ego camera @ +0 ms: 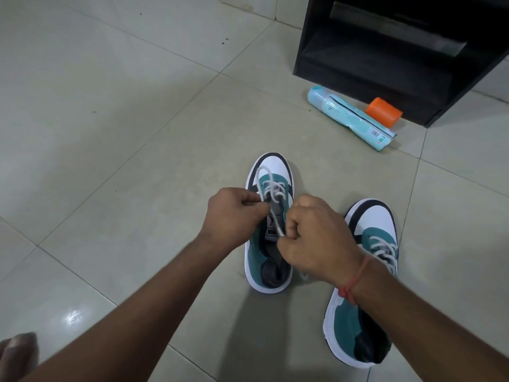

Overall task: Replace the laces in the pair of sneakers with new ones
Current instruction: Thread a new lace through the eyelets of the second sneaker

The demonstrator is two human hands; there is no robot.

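Between the two hands, over the tongue of a teal, white and black sneaker, runs a white lace. The left hand pinches one stretch of that lace between curled fingers and thumb, just left of the eyelets. The right hand is curled round another stretch of it, lower and closer to the person, above the shoe's opening; a red thread band circles that wrist. Beyond the knuckles the lace crosses through the front eyelets and loops loosely over the white toe cap. Directly under both hands the sneaker stands upright on the tiled floor, toe pointing away from the person.

Right of the right hand, partly hidden by that forearm, stands the second sneaker, its white lace threaded. Farther out, beyond the right hand, a pale blue packet lies on the tiles, touching an orange cylinder, both beside a black cabinet. Near the left elbow, a bare foot shows at the frame's edge.
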